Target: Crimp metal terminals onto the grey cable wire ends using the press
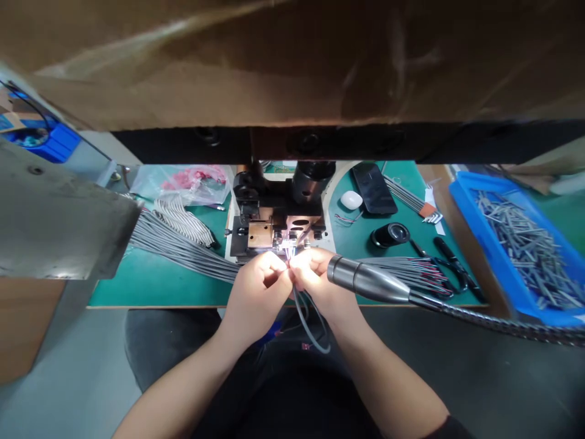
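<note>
Machine [292, 79] biggest, its brown upper part spanning the view above and beyond the fingers, lower metal block [260, 234] just beyond the fingertips. Green table [159, 286] under and to both sides of the fingers. Blue bin [475, 225] of short grey pieces well off to the right of the fingers. Both forearms come up from the near edge, angled inward, converging in front of the block. Left hand [256, 296]: back of hand up, fingers curled, thumb and index pinching, tips meeting the other hand's. Right hand [329, 291]: mirrored, knuckles bent, thumb and index also closed in a pinch. Both sets of fingers grip the cable [304, 326] near its end; it loops down below the fingers toward the lap, and its thin wires [289, 251] point away from the fingertips into the bright spot at the block. Lamp [368, 279] on a flexible neck reaches in from the right, head beside the right hand. Grey cable bundle [187, 253] left of the fingers, another bundle [406, 273] right of them. Plastic bag [183, 183], pink contents, farther off left. Phone [373, 189], black cylinder [390, 235] and white case [351, 200] sit beyond the fingers, to the right.
</note>
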`<action>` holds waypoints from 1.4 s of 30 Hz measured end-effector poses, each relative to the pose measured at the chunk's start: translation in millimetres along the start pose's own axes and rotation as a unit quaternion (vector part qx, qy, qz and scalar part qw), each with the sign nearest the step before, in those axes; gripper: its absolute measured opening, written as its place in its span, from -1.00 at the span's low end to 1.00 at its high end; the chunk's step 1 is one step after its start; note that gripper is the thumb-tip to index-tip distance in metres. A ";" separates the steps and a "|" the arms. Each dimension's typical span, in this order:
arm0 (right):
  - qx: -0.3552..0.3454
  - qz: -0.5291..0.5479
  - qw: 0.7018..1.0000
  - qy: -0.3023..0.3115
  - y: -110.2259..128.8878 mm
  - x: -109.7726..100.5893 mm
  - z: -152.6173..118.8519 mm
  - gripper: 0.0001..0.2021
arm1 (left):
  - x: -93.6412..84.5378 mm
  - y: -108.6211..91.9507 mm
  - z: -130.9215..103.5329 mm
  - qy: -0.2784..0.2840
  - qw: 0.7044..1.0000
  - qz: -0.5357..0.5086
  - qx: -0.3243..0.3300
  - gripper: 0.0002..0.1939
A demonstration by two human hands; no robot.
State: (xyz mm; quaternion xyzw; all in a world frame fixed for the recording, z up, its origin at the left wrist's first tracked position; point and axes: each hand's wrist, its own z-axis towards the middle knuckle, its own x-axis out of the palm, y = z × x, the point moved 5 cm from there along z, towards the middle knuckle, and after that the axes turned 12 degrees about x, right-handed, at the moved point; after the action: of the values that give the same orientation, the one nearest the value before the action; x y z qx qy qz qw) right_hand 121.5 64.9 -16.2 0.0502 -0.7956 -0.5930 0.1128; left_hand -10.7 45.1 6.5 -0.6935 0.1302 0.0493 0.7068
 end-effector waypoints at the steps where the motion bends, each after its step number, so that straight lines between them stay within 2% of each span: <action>1: 0.004 0.019 1.000 0.004 -1.7 1.0 1.1 -0.76 | 0.8 2.4 0.9 0.004 1.000 -0.025 -0.009 -0.77; 7: 0.031 0.073 0.997 0.021 -7.5 5.5 5.7 -0.78 | 1.8 13.3 1.3 -0.007 0.991 -0.120 -0.051 -0.80; 13: 0.002 -0.036 0.999 -0.039 -5.4 -4.8 7.1 -0.67 | 2.7 18.5 3.3 -0.006 0.981 -0.175 -0.086 -0.82; 19: 0.015 -0.043 0.999 -0.008 1.2 -1.9 7.7 -0.69 | 3.7 20.7 4.5 -0.008 0.970 -0.218 -0.108 -0.78; 21: 0.013 -0.038 0.999 -0.014 3.5 -2.3 7.7 -0.70 | 4.9 21.8 4.7 -0.010 0.967 -0.225 -0.117 -0.79; 27: 0.029 -0.018 0.999 0.026 13.7 6.3 7.1 -0.50 | 8.5 25.9 6.2 -0.023 0.967 -0.228 -0.111 -0.79; 33: 0.053 0.078 0.994 0.049 6.5 11.2 7.4 -0.64 | 8.2 24.8 3.0 -0.036 0.977 -0.195 -0.078 -0.81; 38: 0.064 0.066 0.995 0.036 4.4 8.7 6.6 -0.65 | 7.3 22.1 2.1 -0.041 0.980 -0.180 -0.076 -0.78; 42: 0.063 0.022 0.995 0.068 12.6 10.8 6.9 -0.52 | 7.5 22.6 4.8 -0.031 0.973 -0.207 -0.095 -0.80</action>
State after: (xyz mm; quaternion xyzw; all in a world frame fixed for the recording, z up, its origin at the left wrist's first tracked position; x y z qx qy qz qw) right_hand 110.0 72.7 -4.7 0.0802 -0.8227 -0.5344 0.1763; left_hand -8.6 49.7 -17.3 -0.7675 -0.0440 -0.0645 0.6363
